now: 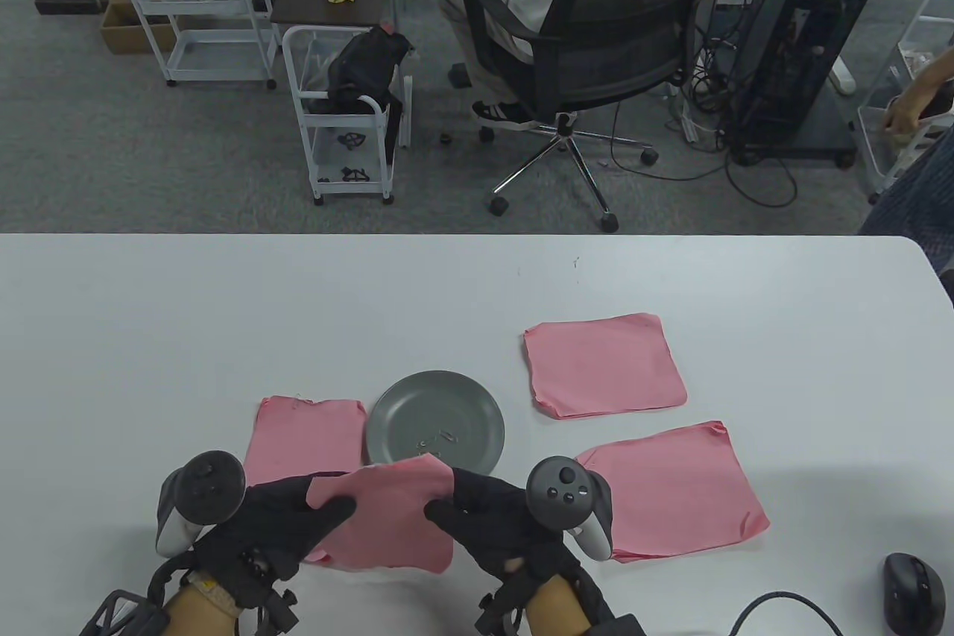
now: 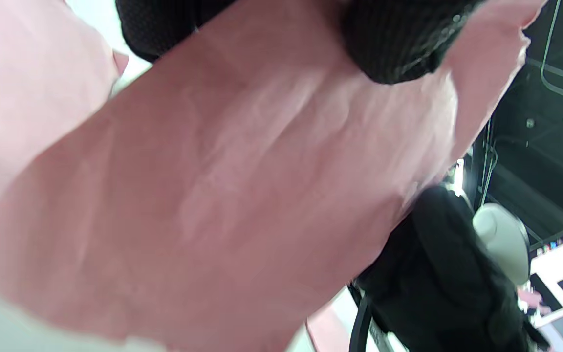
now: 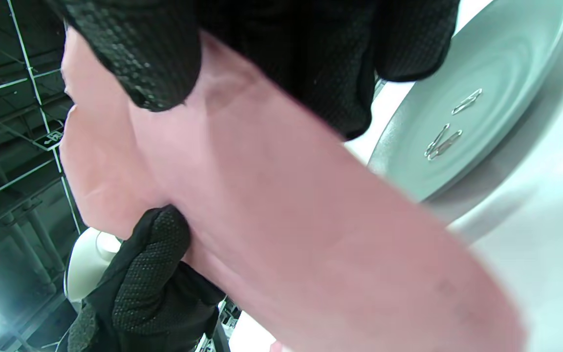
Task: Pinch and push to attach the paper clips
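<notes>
I am looking down on the white table (image 1: 223, 323), which is filling the near half of the table view, and I am taking the grey plate (image 1: 402, 405) at its near middle as my landmark. Right of the plate and a little farther back a pink cloth (image 1: 604, 366) is lying flat; right of the plate and nearer to me a second pink cloth (image 1: 674, 490) is lying flat as well. Just left of the plate a third pink cloth (image 1: 294, 435) is lying with its edge close to the rim. In front of the plate, lifted off the table and overlapping the near rim, I am holding the fourth pink cloth (image 1: 387, 517) between both hands. My left hand (image 1: 276, 517) is pinching its left edge, thumb lying on top of the fabric. My right hand (image 1: 492, 517) is gripping its right edge, thumb (image 3: 140, 58) on one face and fingers behind, as the right wrist view is showing. Inside the plate a few paper clips (image 3: 445, 139) are lying loose on its floor. Far right of the plate, at the near table edge, a black mouse (image 1: 913, 591) is sitting beside a cable.
</notes>
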The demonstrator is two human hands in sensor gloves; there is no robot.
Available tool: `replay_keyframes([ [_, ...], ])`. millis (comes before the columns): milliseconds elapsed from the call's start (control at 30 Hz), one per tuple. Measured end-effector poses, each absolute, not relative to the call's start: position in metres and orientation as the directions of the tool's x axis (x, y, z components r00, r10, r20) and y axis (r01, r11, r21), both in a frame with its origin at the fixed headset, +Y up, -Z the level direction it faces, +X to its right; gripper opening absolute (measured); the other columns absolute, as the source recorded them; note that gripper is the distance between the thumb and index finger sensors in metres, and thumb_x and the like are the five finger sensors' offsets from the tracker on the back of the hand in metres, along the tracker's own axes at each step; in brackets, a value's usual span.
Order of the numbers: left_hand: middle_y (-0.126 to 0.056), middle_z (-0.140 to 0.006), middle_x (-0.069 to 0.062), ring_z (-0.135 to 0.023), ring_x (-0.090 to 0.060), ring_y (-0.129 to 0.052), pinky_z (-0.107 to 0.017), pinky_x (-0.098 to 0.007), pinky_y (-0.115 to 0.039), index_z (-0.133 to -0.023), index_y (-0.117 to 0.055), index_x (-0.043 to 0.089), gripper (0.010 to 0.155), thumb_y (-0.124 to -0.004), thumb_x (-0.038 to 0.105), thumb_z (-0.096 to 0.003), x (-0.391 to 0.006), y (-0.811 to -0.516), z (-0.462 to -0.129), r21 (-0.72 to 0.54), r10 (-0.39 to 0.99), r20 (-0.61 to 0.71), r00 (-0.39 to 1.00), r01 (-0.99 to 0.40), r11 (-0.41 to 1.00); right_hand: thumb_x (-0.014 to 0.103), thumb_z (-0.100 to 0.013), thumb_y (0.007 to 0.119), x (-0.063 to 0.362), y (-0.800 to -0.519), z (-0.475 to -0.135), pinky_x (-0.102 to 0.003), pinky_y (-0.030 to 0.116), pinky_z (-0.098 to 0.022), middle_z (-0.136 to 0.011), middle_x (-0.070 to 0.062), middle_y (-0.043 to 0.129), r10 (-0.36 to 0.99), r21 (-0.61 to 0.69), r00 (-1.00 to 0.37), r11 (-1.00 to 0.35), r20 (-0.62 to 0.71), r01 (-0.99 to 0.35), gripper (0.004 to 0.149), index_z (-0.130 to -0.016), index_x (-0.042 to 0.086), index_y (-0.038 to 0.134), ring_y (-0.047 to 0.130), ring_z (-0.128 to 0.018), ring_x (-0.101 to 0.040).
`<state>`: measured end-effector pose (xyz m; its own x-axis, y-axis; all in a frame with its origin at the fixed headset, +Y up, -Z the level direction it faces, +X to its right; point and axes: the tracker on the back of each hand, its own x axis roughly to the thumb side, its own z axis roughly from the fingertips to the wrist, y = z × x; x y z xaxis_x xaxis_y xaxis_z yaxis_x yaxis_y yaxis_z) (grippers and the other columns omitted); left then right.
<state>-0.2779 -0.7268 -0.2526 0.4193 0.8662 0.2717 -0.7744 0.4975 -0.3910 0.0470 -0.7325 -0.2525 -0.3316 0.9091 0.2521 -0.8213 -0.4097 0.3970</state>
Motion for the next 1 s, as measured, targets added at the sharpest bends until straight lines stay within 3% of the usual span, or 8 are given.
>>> replay_keyframes([
  [67,-0.102,-0.076,0.003,-0.064,-0.019,-0.108,-0.064,-0.049,-0.078,-0.086,-0.089,0.032,0.042,-0.083,0.044,-0.0458,-0.288,-0.720,-0.253,-0.363,0.889,0.255,0.381,-0.814,0.453,0.045,-0.050,0.081,0.052,-0.730,-0.254,-0.060,0.055,-0.071,-0.098,-0.008,0.074,0.882,0.342,-0.399,-0.466,0.250,-0.816,0.062,-0.101,0.019,0.058,0.079,-0.085,-0.038],
  [133,-0.101,-0.076,0.003,-0.063,-0.019,-0.108,-0.065,-0.049,-0.078,-0.086,-0.088,0.032,0.042,-0.083,0.044,-0.0461,-0.301,-0.710,-0.253,-0.301,0.896,0.261,0.358,-0.852,0.428,0.044,-0.049,0.082,0.054,-0.728,-0.256,-0.063,0.050,-0.072,-0.102,-0.009,0.068,0.796,0.259,-0.549,-0.603,0.255,-0.754,0.065,-0.102,0.019,0.055,0.074,-0.088,-0.040],
  [300,-0.101,-0.076,0.004,-0.064,-0.019,-0.107,-0.065,-0.049,-0.077,-0.087,-0.088,0.032,0.042,-0.082,0.044,-0.0465,-0.329,-0.697,-0.253,-0.217,0.938,0.248,0.243,-0.929,0.298,0.053,-0.044,0.084,0.035,-0.736,-0.265,-0.069,0.030,-0.073,-0.112,-0.014,0.038,0.468,0.257,-0.854,-0.875,0.229,-0.411,0.080,-0.106,0.020,0.048,0.047,-0.099,-0.045],
  [433,-0.100,-0.077,0.003,-0.064,-0.019,-0.107,-0.065,-0.049,-0.077,-0.087,-0.087,0.032,0.042,-0.082,0.044,-0.0469,-0.332,-0.696,-0.254,-0.214,0.942,0.246,0.229,-0.935,0.283,0.056,-0.041,0.085,0.014,-0.739,-0.281,-0.068,0.020,-0.074,-0.113,-0.012,0.028,0.335,0.301,-0.917,-0.916,0.217,-0.263,0.087,-0.108,0.021,0.042,0.035,-0.101,-0.043],
  [633,-0.100,-0.077,0.003,-0.065,-0.019,-0.107,-0.066,-0.050,-0.076,-0.087,-0.087,0.032,0.042,-0.082,0.044,-0.0469,-0.330,-0.696,-0.255,-0.228,0.936,0.251,0.249,-0.924,0.307,0.063,-0.036,0.082,-0.018,-0.750,-0.298,-0.067,0.014,-0.074,-0.112,-0.009,0.029,0.118,0.357,-0.969,-0.934,0.218,-0.034,0.092,-0.109,0.025,0.042,0.034,-0.099,-0.040],
  [767,-0.100,-0.078,0.003,-0.066,-0.019,-0.106,-0.066,-0.050,-0.076,-0.087,-0.087,0.032,0.042,-0.082,0.044,-0.0471,-0.329,-0.696,-0.255,-0.226,0.934,0.246,0.258,-0.922,0.314,0.064,-0.037,0.080,-0.028,-0.763,-0.303,-0.067,0.014,-0.073,-0.109,-0.008,0.034,0.150,0.374,-0.967,-0.925,0.207,-0.063,0.088,-0.108,0.025,0.045,0.037,-0.096,-0.040],
  [867,-0.100,-0.078,0.003,-0.066,-0.019,-0.106,-0.066,-0.050,-0.076,-0.087,-0.087,0.032,0.043,-0.082,0.044,-0.0470,-0.330,-0.697,-0.256,-0.223,0.935,0.238,0.262,-0.922,0.316,0.065,-0.036,0.080,-0.025,-0.768,-0.304,-0.067,0.014,-0.073,-0.110,-0.008,0.033,0.074,0.351,-0.974,-0.936,0.216,0.007,0.091,-0.108,0.024,0.044,0.037,-0.096,-0.040],
  [1000,-0.100,-0.078,0.003,-0.066,-0.020,-0.106,-0.066,-0.050,-0.076,-0.087,-0.087,0.032,0.043,-0.081,0.044,-0.0471,-0.330,-0.699,-0.258,-0.227,0.937,0.225,0.266,-0.921,0.316,0.060,-0.040,0.081,-0.023,-0.772,-0.304,-0.067,0.015,-0.073,-0.108,-0.009,0.037,0.071,0.369,-0.970,-0.929,0.231,0.020,0.083,-0.106,0.026,0.046,0.039,-0.094,-0.040],
])
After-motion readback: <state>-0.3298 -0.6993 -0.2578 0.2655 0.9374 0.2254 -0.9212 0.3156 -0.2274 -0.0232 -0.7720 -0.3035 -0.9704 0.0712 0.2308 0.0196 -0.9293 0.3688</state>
